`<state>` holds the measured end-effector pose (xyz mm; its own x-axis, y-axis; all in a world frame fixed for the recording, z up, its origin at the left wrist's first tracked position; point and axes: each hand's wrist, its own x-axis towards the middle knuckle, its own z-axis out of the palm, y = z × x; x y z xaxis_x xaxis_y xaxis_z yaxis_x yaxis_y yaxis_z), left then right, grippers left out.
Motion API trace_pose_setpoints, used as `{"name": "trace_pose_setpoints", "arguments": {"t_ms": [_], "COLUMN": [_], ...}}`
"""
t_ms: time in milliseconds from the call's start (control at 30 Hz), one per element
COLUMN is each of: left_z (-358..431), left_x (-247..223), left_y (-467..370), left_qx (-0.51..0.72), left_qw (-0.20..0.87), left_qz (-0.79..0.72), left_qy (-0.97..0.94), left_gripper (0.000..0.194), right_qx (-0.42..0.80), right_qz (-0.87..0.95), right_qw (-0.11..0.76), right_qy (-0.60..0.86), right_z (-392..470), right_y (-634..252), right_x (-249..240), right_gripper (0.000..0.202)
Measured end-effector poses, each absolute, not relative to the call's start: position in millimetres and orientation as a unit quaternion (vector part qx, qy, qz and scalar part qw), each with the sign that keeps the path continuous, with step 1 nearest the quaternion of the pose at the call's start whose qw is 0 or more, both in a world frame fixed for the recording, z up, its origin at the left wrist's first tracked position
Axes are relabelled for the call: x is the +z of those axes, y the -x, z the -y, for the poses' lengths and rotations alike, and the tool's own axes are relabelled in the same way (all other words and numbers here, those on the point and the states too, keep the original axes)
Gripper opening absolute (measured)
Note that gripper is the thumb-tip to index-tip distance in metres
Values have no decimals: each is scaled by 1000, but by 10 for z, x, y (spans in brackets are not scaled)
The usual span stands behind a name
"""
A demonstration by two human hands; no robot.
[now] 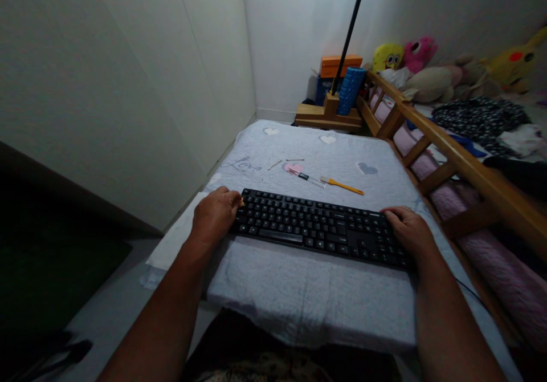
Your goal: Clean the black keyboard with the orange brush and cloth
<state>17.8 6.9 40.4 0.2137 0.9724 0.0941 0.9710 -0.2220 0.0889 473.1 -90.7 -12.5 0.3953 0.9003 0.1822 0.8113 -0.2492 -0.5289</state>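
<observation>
A black keyboard (299, 222) lies across the cloth-covered table in front of me, keys facing up and slightly slanted. My left hand (217, 214) is closed around its left end, fingers bent at the upper corner. At the right end my right hand (408, 231) grips the edge, thumb near the top right corner. Beyond the keyboard lies a flat brush (344, 186) with a yellow handle. Beside it is a slim tool (305, 176) with a black middle and a clear end. Two thin sticks like cotton swabs (274, 164) lie farther back.
A pale quilted cloth (316, 291) covers the table. A white sheet (173, 239) sits under my left forearm. Wooden bed railing (453, 159) runs along the right, a white cabinet (171, 74) along the left. A black lamp pole (351, 28) and blue roller (351, 90) stand behind.
</observation>
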Motion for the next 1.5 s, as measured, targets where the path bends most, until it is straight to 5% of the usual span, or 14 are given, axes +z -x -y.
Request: {"name": "trace_pose_setpoints", "arguments": {"t_ms": [167,400,700,1033,1500], "left_z": [-46,25,50,150,137], "left_x": [457,403,472,400,439], "left_y": [-83,-129,-41,-320,-256], "left_qx": [54,101,37,125,87], "left_qw": [-11,96,-3,100,22], "left_qz": [-644,-574,-626,-551,-594], "left_qy": [-763,-807,-779,-819,-799], "left_gripper": [30,25,25,22,24], "right_qx": [84,84,85,80,79], "right_qz": [540,534,532,540,538], "right_qw": [280,283,297,283,291], "right_qy": [789,792,789,789,787], "right_z": [906,908,910,910,909], "right_y": [-4744,-4731,-4710,-4744,-4732], "right_x": [-134,-127,-119,-133,-125], "right_gripper": [35,34,32,32,32]}}
